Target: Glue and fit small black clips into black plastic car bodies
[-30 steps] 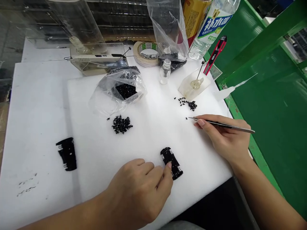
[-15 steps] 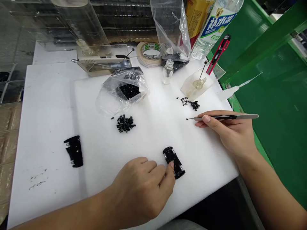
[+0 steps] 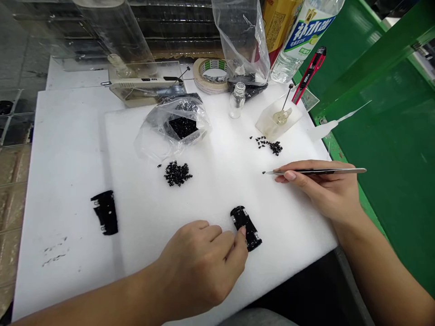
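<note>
My right hand (image 3: 324, 190) pinches a pair of metal tweezers (image 3: 319, 171), held almost level above the white foam sheet. At the tweezers' tip is a tiny black piece (image 3: 263, 172). My left hand (image 3: 207, 265) is closed with its fingers curled, and a fingertip rests on a curved black plastic part (image 3: 250, 233); the thumb is hidden. A similar black part (image 3: 106, 213) lies apart at the left. Small black pieces form one pile (image 3: 178, 174) in the middle and another pile (image 3: 275, 147) nearer my right hand.
At the back stand an open plastic bag (image 3: 183, 127) of black pieces, a tape roll (image 3: 204, 81), a small glass bottle (image 3: 237, 102) and a drink bottle (image 3: 302, 40). A translucent holder (image 3: 268, 124) and a red utility knife (image 3: 308, 77) are at the right, beside a green panel (image 3: 384, 127).
My right hand has come slightly toward me with the tweezers, and the tiny piece at their tip has moved along. My left hand stays on the black plastic part.
</note>
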{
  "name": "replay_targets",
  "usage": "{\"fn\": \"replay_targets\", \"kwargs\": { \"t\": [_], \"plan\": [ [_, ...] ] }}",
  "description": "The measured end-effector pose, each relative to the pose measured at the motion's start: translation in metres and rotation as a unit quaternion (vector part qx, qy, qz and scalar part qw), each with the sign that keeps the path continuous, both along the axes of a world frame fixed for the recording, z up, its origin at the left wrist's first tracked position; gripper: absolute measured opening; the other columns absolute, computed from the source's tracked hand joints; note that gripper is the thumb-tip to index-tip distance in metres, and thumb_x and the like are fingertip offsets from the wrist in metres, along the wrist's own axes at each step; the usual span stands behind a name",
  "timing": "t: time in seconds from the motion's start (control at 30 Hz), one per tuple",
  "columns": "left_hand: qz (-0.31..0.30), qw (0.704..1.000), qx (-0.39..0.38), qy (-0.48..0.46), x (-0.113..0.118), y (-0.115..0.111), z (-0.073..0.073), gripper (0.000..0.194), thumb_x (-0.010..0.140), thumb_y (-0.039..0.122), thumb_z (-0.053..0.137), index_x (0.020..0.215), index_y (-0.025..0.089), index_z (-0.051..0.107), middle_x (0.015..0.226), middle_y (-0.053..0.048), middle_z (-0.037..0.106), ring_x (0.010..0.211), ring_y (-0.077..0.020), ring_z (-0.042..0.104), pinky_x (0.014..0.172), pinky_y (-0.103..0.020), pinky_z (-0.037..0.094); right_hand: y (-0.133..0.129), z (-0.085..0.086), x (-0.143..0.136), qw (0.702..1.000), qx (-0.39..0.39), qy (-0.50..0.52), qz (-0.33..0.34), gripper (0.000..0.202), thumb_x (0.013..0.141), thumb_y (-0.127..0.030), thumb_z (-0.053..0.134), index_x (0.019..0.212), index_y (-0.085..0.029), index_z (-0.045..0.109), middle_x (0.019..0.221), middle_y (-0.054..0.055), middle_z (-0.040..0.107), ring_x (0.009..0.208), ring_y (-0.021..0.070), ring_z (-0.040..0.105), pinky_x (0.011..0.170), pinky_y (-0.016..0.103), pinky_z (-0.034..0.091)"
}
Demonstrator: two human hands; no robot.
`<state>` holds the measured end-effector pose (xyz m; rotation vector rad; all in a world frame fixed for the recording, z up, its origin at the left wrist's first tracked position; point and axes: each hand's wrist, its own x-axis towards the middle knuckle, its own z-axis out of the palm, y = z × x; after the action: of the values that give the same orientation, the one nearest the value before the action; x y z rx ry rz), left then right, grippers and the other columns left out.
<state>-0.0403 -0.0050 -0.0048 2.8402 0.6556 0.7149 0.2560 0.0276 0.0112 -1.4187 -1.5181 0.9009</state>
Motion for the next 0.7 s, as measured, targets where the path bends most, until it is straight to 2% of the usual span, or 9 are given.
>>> {"fn": "replay_targets", "kwargs": {
  "t": [0.33, 0.43, 0.6, 0.7],
  "plan": [
    [0.004, 1.0, -0.002, -0.005, 0.0013, -0.0001, 0.0026, 0.014, 0.09, 0.003, 0.071, 0.102, 0.01, 0.074, 0.065, 0.004, 0.05, 0.053, -0.0151, 0.04, 0.043, -0.036, 0.029, -0.0011, -0.0001, 0.0025, 0.999, -0.004, -0.026, 0.022, 0.015, 0.095, -0.034, 0.086, 0.11, -0.031, 0.087, 0.099, 0.003, 0.086, 0.085, 0.0257, 0.084, 0.075, 0.038, 0.073],
    [0.002, 1.0, -0.005, 0.0, 0.001, 0.0002, 0.0026, 0.015, 0.09, 0.003, 0.072, 0.103, 0.009, 0.074, 0.065, 0.004, 0.051, 0.053, -0.0148, 0.042, 0.044, -0.036, 0.031, -0.0022, -0.0005, 0.0038, 1.0, -0.001, -0.022, 0.02, 0.014, 0.095, -0.035, 0.086, 0.109, -0.031, 0.088, 0.099, 0.004, 0.086, 0.084, 0.0253, 0.084, 0.075, 0.037, 0.073],
    [-0.001, 1.0, 0.002, -0.001, 0.0004, 0.0003, 0.0019, 0.017, 0.088, 0.003, 0.072, 0.103, 0.01, 0.074, 0.065, 0.003, 0.05, 0.053, -0.0161, 0.039, 0.043, -0.036, 0.03, -0.0038, -0.0013, 0.0017, 0.999, 0.012, -0.023, -0.021, 0.012, 0.096, -0.034, 0.086, 0.106, -0.028, 0.087, 0.094, 0.005, 0.085, 0.082, 0.0248, 0.084, 0.071, 0.035, 0.073],
    [0.003, 1.0, 0.003, -0.009, 0.0012, 0.0001, 0.0017, 0.013, 0.088, 0.003, 0.073, 0.098, 0.011, 0.073, 0.063, 0.004, 0.048, 0.053, -0.0159, 0.037, 0.042, -0.036, 0.029, -0.0043, -0.0008, 0.0009, 0.997, 0.041, -0.059, 0.02, 0.013, 0.095, -0.03, 0.086, 0.109, -0.03, 0.088, 0.097, 0.003, 0.086, 0.08, 0.0226, 0.083, 0.067, 0.032, 0.071]
  ]
}}
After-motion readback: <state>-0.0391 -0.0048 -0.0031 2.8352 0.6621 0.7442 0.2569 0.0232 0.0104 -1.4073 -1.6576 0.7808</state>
